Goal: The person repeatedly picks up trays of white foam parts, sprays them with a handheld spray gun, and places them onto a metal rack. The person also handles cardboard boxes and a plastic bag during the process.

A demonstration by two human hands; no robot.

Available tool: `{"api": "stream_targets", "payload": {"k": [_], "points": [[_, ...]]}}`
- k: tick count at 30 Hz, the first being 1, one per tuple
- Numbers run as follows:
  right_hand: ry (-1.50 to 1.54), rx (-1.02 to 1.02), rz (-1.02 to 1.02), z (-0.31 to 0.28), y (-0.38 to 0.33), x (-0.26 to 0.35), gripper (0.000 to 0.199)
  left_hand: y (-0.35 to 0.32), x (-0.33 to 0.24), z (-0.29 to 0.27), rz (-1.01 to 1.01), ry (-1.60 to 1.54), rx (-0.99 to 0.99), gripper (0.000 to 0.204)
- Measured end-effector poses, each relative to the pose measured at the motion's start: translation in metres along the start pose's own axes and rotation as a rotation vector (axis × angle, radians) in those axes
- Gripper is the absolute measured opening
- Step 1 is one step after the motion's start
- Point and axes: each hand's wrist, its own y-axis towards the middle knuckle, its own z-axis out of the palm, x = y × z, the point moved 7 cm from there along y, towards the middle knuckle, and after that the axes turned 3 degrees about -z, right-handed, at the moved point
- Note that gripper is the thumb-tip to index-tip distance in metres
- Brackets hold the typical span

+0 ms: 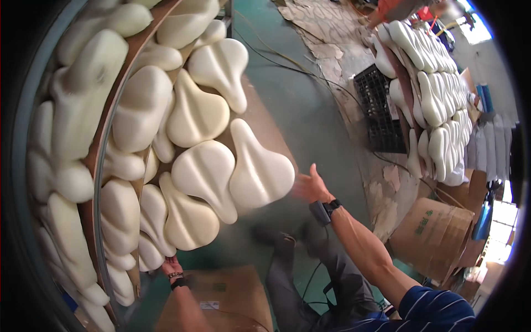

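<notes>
The cream, saddle-shaped foam pad (260, 169) lies near the centre of the frame, its narrow end toward the top and its broad end toward the lower right. It rests at the outer side of a flat brown board (265, 113), beside a matching cream foam pad with a broad rounded head (204, 171). The right hand (313, 187) is at the pad's broad end, thumb raised and apart from the fingers, which point left and are blurred; contact cannot be told. The left hand (172, 268) is at the lower ends of the pads, lower left of centre, its fingers partly hidden; whether they pinch the board cannot be told. Good practice, as judged here: support the board evenly from both sides, keep it level, and press the foam lightly, since soft edges may dent and the outer pad could slip. Beyond, a brown cardboard box (232, 299) stands at lower centre; a black plastic crate (379, 110) sits upper right.
</notes>
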Motion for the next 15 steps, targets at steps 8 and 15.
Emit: {"api": "stream_targets", "payload": {"k": [8,15], "points": [[0.137,0.345,-0.152,0.092,0.004,0.074,0.089,-0.016,0.014,0.053,-0.029,-0.039,-0.027,0.035],[0.026,0.393,-0.221,0.209,0.099,0.209,0.070,-0.023,0.038,0.179,-0.059,-0.280,0.054,0.033]]}}
